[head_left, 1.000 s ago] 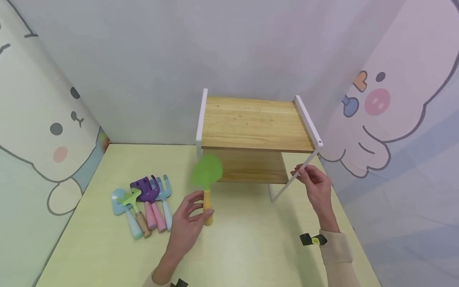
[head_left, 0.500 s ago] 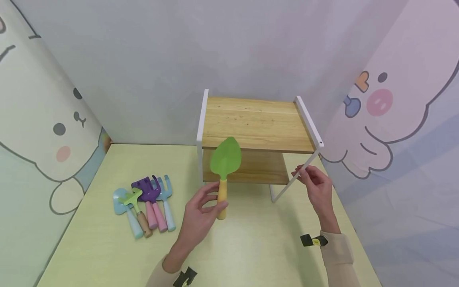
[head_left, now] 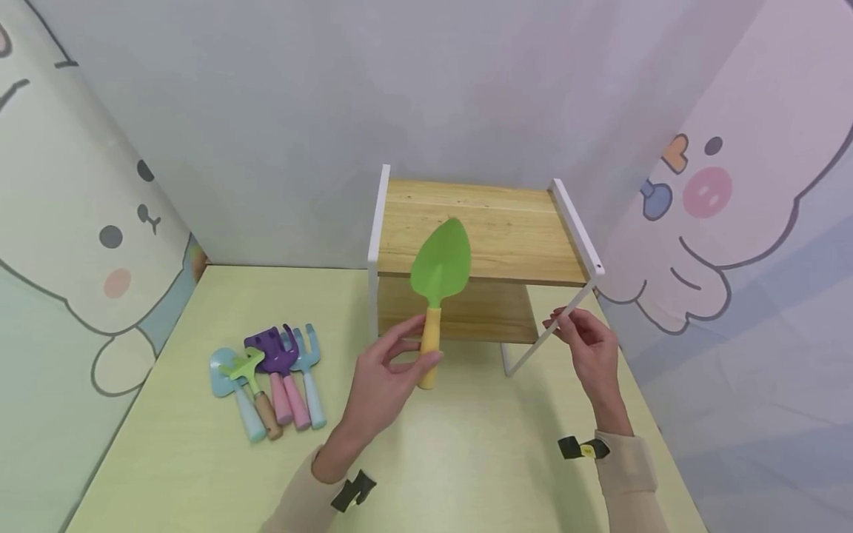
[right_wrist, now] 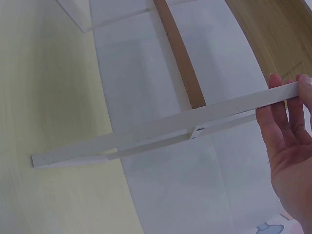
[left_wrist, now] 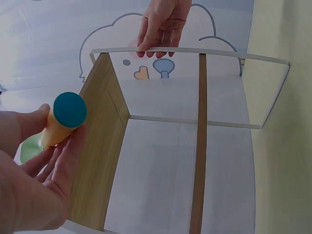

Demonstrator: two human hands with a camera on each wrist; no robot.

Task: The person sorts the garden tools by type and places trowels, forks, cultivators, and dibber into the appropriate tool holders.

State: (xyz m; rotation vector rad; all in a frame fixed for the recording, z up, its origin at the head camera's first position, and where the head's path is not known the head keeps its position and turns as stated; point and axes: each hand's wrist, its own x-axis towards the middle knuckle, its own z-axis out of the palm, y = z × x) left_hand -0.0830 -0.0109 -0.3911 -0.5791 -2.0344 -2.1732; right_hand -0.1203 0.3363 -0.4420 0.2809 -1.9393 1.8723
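Note:
A toy garden trowel [head_left: 440, 266] with a green blade and yellow handle is upright in my left hand [head_left: 386, 374], which pinches the handle between thumb and fingers. Its blade overlaps the top board of a two-tier wooden shelf [head_left: 480, 222] in the head view. The handle's blue end cap [left_wrist: 70, 109] faces the left wrist camera. My right hand [head_left: 586, 344] grips the slanted white front bar of the shelf's right side frame [right_wrist: 224, 105], thumb on one side and fingers on the other.
Several toy garden tools lie bunched on the table's left: a light blue shovel [head_left: 223, 370], a green rake [head_left: 248, 366], purple tools [head_left: 273, 349] with pink handles and a light blue fork [head_left: 306, 359]. Cartoon-printed curtains [head_left: 300, 133] enclose the table [head_left: 166, 459].
My left hand has carried the trowel right and upward, from beside the shelf's left front to before its top board. My right hand stays on the bar.

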